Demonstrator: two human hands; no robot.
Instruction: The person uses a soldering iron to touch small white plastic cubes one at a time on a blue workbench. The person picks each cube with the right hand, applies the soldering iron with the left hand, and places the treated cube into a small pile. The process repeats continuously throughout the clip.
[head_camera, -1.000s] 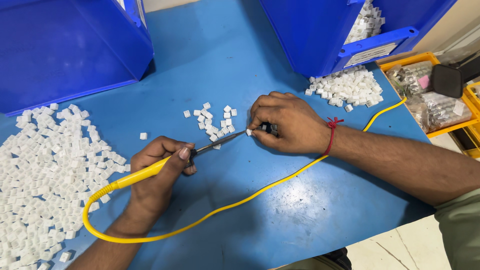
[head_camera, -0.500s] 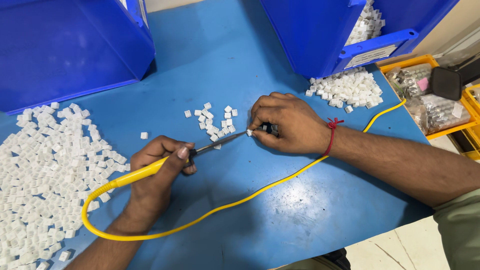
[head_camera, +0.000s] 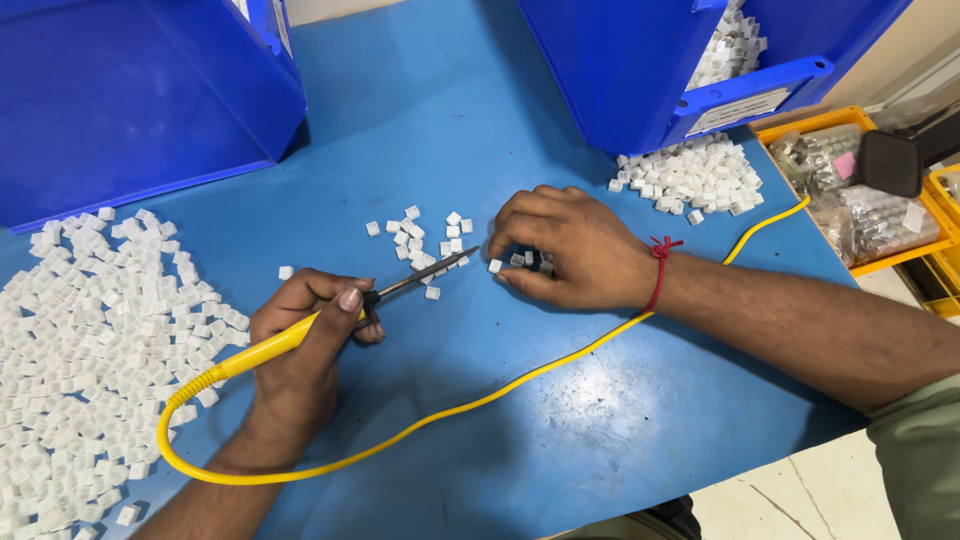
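Left grip (head_camera: 310, 335) closed pen-style on a yellow-handled soldering iron (head_camera: 330, 315), its long axis pointing to two o'clock; right grip (head_camera: 570, 250) cupped over small white pieces (head_camera: 520, 262) on the blue counter (head_camera: 560, 400), just beyond the tip

Left hand (head_camera: 305, 345) curled in pen-like grip; right hand (head_camera: 570, 248) cupped, palm down (fingertips tucked under).

Bright, even light from above; soft shadows fall just under the hands and bins. Mild sheen on the blue table (head_camera: 560, 420) at lower centre. Sharp centre, slight wide-angle bending at the edges.
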